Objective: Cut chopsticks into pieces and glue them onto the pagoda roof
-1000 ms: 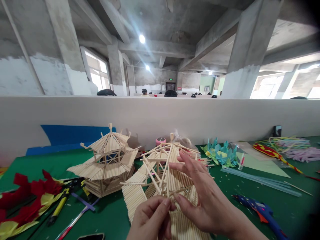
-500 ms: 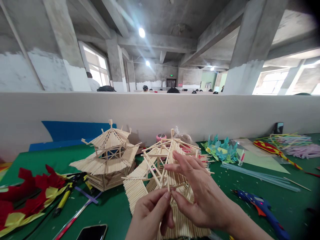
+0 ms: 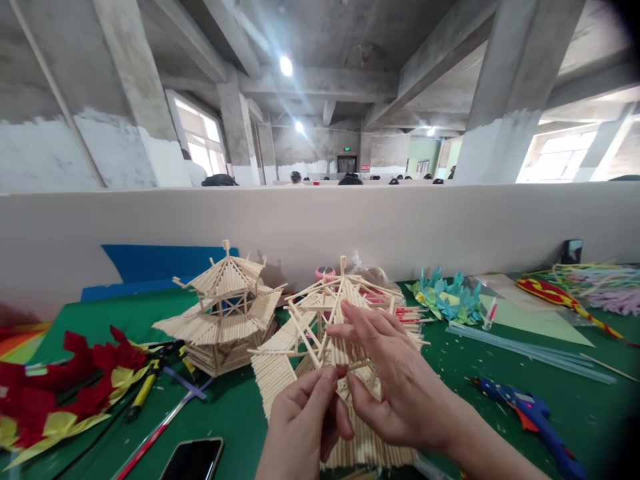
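A pagoda model of thin wooden sticks (image 3: 280,380) stands in front of me, its upper roof partly an open frame. My left hand (image 3: 305,413) is closed in a pinch at the near side of that roof, on what looks like the end of a wooden stick. Its fingertips cover most of the piece. My right hand (image 3: 390,373) reaches over the roof from the right with fingers spread, fingertips against the roof sticks and thumb close to the left fingertips. Both hands hide much of the model's near side.
Left stands a finished-looking stick pagoda (image 3: 225,327), near red and yellow paper (image 3: 90,380), a yellow-handled tool (image 3: 144,393) and a phone (image 3: 193,460). Right lie a blue glue gun (image 3: 530,413), translucent glue sticks (image 3: 530,350) and a teal paper flower (image 3: 447,297). A white partition (image 3: 150,213) runs behind.
The view has shifted slightly, so the table things sit a little farther right. The left pinch has risen slightly along the roof frame; the right hand keeps nearly the same pose.
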Available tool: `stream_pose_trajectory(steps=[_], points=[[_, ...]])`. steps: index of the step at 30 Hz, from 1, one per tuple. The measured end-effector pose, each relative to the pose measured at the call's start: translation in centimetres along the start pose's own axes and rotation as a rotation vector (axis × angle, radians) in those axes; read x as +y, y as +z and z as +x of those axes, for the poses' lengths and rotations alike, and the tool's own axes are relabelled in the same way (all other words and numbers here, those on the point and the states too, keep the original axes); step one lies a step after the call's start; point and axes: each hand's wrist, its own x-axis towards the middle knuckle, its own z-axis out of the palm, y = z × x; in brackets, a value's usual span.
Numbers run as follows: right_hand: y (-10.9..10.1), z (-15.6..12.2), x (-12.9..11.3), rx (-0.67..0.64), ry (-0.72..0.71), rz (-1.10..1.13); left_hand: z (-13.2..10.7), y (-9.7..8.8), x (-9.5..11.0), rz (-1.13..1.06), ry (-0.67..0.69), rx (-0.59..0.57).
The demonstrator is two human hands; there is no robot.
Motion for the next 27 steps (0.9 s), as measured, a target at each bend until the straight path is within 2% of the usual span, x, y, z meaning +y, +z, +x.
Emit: stream_pose_trajectory(steps=[14,27], points=[[-0.3,-0.5,0.3,0.026,-0.012,0.058,-0.7,1.4,0.6,0.005,0.023,0.151],[-2.4,-2.9,1.8,0.123,0.075,0.007,-1.0,1.8,1.0,0.091,0.072,0.192]])
